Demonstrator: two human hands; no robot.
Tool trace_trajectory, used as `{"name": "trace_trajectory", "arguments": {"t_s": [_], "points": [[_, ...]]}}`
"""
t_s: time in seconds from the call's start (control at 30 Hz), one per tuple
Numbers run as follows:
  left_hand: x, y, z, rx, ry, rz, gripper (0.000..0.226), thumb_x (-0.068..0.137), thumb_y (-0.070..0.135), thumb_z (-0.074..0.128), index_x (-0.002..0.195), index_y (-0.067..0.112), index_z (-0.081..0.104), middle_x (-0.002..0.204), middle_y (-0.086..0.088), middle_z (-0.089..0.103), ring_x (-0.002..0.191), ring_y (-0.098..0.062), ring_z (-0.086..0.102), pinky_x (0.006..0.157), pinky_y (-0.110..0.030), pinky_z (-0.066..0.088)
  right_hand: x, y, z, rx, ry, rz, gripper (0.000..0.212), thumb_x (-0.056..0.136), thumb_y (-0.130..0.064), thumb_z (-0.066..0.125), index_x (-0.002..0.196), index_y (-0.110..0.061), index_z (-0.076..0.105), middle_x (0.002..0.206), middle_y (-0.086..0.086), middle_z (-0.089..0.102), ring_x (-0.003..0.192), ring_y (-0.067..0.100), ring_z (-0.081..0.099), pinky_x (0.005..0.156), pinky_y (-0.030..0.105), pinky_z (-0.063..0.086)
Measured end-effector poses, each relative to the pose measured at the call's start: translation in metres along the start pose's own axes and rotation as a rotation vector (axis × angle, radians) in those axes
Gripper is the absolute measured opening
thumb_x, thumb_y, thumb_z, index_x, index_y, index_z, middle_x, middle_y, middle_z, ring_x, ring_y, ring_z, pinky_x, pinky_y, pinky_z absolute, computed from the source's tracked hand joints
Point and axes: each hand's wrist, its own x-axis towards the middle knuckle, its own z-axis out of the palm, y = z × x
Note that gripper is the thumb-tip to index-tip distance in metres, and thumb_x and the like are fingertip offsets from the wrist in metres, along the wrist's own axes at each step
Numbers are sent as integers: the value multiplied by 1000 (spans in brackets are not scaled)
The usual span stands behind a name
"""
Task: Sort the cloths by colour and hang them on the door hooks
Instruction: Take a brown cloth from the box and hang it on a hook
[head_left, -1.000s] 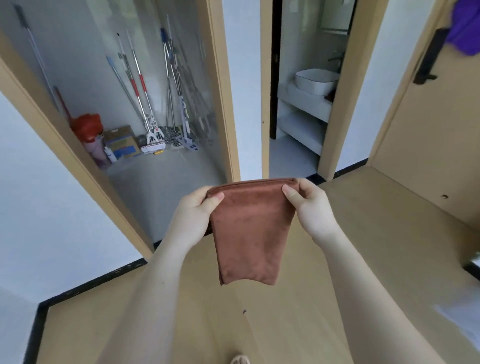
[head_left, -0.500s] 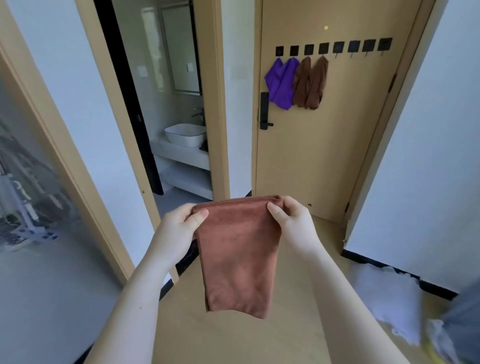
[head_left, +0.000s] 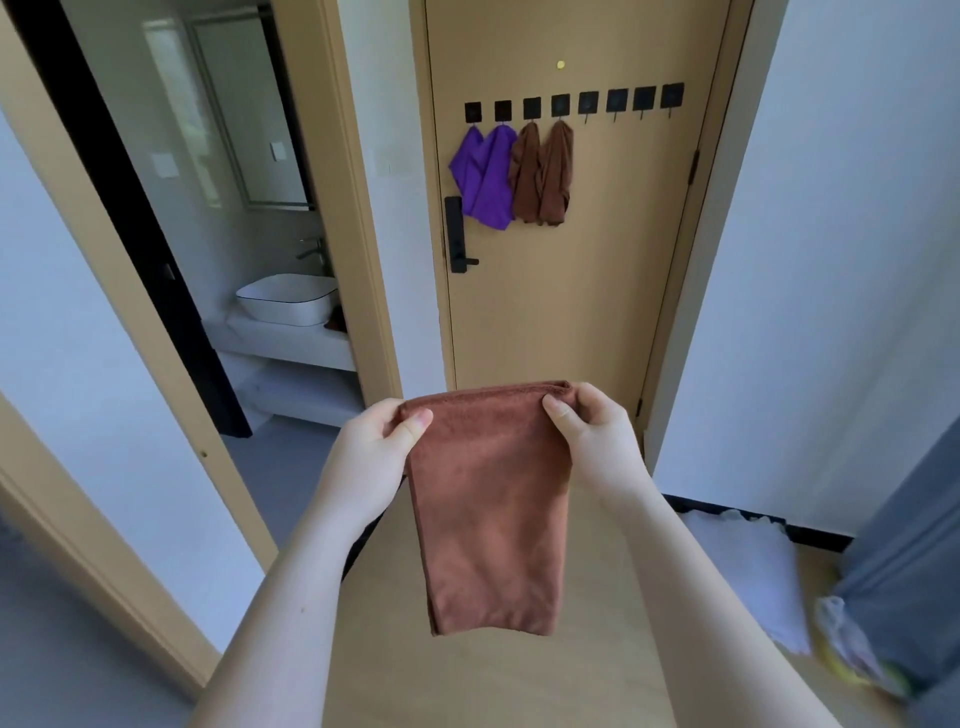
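Observation:
A folded brown cloth hangs in front of me, held by its top edge. My left hand pinches the top left corner and my right hand pinches the top right corner. Straight ahead is a tan door with a row of several black hooks. Two purple cloths hang on the two leftmost hooks. Two brown cloths hang on the hooks beside them. The hooks further right are bare.
A black door handle sits below the purple cloths. At left an open doorway shows a white basin on a shelf. A white cloth lies on the floor at right, beside grey fabric.
My view has swung right from the mop closet to face the door with the hooks, which now looks closer. Both hands keep the same hold on the brown cloth.

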Motion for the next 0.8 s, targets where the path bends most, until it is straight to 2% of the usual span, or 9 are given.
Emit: {"name": "trace_trajectory", "arguments": {"t_s": [0.1, 0.23, 0.4, 0.5, 0.6, 0.8], "points": [[21, -6, 13, -44, -37, -15, 18, 102, 39, 59, 97, 30, 74, 96, 9, 77, 96, -16, 71, 98, -48, 53, 19, 13, 0, 6, 14, 17, 32, 102, -29, 58, 95, 3, 54, 79, 0, 53, 74, 13, 46, 70, 33, 38], [57, -14, 33, -74, -61, -19, 12, 100, 40, 61, 100, 37, 73, 100, 10, 77, 100, -15, 72, 99, -53, 53, 56, 31, -4, 10, 18, 41, 30, 103, -29, 56, 91, -1, 53, 80, -1, 54, 75, 13, 48, 72, 34, 40], [112, -12, 61, -110, -40, -25, 12, 101, 33, 63, 110, 33, 71, 104, 14, 77, 102, -7, 72, 101, -48, 54, 119, 45, -11, 47, -2, 50, 34, 103, -26, 57, 79, -6, 45, 75, -2, 48, 70, 13, 43, 65, 29, 36], [147, -8, 78, -111, -31, -47, 11, 101, 33, 62, 108, 32, 71, 104, 12, 77, 101, -9, 72, 100, -50, 54, 160, 55, -17, 86, -26, 66, 39, 102, -27, 58, 80, -2, 38, 76, 2, 42, 71, 15, 39, 65, 33, 32], [182, -5, 99, -102, -13, -61, 11, 101, 34, 63, 106, 32, 72, 103, 10, 77, 99, -19, 73, 97, -57, 55, 200, 66, -27, 92, -39, 82, 39, 102, -27, 59, 74, -9, 38, 73, -1, 42, 69, 15, 38, 63, 30, 32], [248, 1, 144, -137, -3, -83, 18, 102, 22, 61, 108, 35, 72, 104, 7, 77, 101, -13, 73, 98, -52, 56, 270, 85, -48, 117, -43, 74, 38, 101, -27, 62, 76, -7, 42, 74, 1, 44, 69, 14, 41, 59, 26, 35]]}}
